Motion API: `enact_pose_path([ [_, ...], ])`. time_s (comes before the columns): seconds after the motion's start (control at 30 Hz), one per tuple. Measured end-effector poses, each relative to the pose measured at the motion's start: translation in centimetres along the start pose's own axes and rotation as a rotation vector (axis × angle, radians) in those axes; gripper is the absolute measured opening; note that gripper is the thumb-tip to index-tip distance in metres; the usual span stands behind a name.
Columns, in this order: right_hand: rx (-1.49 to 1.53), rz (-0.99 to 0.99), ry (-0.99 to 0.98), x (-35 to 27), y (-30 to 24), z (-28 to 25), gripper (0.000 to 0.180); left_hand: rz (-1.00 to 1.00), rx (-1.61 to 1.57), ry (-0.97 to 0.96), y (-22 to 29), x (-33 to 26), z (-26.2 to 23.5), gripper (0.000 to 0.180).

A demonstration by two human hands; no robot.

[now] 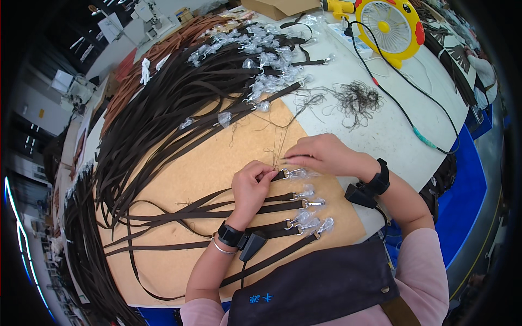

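Observation:
My left hand (251,187) is closed, thumb and finger pinching a dark brown strap (280,175) close to its end. A silver metal clasp (292,174) in clear plastic wrap hangs from that end. Just to the right, my right hand (326,154) is closed too, with something thin and dark between its fingertips that I cannot make out. Loose dark threads (278,142) run up from the strap end between both hands. Below, several more straps (283,206) with wrapped metal clasps lie side by side on the brown board (179,228).
A big heap of dark straps (163,114) with plastic-wrapped ends covers the left and far side. Thread clippings (356,103) lie in a tangle on the white table (402,103). A yellow fan (383,27) stands at the far right, its black cable (429,92) looping near the table's edge.

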State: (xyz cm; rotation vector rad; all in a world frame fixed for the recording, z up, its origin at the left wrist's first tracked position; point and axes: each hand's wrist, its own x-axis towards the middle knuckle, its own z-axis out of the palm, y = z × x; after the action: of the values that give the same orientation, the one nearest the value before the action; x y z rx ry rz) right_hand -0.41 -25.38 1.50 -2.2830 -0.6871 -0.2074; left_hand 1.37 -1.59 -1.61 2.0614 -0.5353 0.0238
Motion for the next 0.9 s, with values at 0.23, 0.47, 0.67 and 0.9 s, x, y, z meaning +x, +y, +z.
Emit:
enact_pose_path([
  [0.23,-0.343,-0.185,-0.105,-0.2,-1.0,1.2,0.019,-0.073,-0.011,-0.036,-0.7,-0.1,0.1,0.010],
  [0.47,-0.361,-0.190,-0.118,0.4,-1.4,1.4,0.023,-0.067,0.131,-0.110,0.3,0.2,-0.2,0.012],
  [0.67,-0.321,-0.149,-0.156,0.5,-1.4,0.9,0.023,-0.049,0.127,-0.109,0.2,0.1,-0.2,0.012],
  [0.9,-0.343,-0.150,-0.164,0.7,-2.1,1.1,0.023,-0.040,0.147,-0.118,0.3,0.1,-0.2,0.012],
])
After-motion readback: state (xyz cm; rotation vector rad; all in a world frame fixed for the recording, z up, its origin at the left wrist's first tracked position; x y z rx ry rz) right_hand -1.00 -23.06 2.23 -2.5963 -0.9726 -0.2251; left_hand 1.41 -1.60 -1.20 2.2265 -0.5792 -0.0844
